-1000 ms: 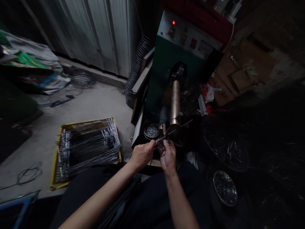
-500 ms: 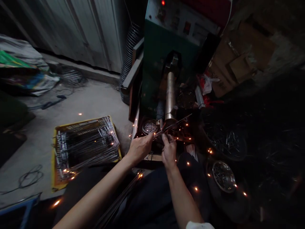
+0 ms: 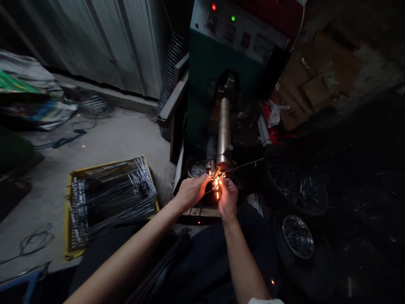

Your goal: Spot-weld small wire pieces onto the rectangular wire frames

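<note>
Under the machine's thick metal cylinder [image 3: 224, 131], my left hand [image 3: 192, 192] and my right hand [image 3: 228, 197] are close together, each with its fingers pinched. Between them a thin metal rod [image 3: 248, 164] sticks out to the right, with a small bent part near its end. Both hands appear to grip the rod; bright sparks [image 3: 217, 182] hide the fingertips and the spot where it meets the machine. Just left of the cylinder's end, a round dish of small metal pieces [image 3: 196, 169] sits behind my left hand.
A yellow crate [image 3: 67, 230] of metal rods stands on the floor at left. Loose rods [image 3: 161, 266] lie across my lap. On the right are a steel bowl [image 3: 297, 236] and a dark basin [image 3: 322, 202] with metal pieces. The green machine [image 3: 202, 80] rises ahead.
Sparks now burst between my hands, where before they were scattered across the view. A green light has come on at the machine. The rod's end has shifted right and slightly down.
</note>
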{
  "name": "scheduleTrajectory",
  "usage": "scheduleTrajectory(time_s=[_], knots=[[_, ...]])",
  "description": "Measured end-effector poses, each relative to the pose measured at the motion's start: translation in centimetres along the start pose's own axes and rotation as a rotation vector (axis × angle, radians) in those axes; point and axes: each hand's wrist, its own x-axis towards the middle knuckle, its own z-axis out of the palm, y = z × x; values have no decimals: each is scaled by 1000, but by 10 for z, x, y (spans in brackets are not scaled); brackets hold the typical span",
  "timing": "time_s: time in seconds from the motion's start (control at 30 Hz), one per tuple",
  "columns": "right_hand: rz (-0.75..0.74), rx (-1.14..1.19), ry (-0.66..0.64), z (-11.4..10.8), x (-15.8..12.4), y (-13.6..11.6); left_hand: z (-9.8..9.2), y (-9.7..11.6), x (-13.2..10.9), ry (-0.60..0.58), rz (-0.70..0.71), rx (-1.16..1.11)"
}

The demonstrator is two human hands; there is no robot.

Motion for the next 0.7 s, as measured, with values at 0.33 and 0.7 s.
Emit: scheduleTrajectory(time_s=[0.33,0.7], knots=[[226,-266,-303,-48,-78,35,4,-20,-25,9,105,-112],[178,-929,-926,-80,-137,69,-47,-182,-207,388,-646,-186]])
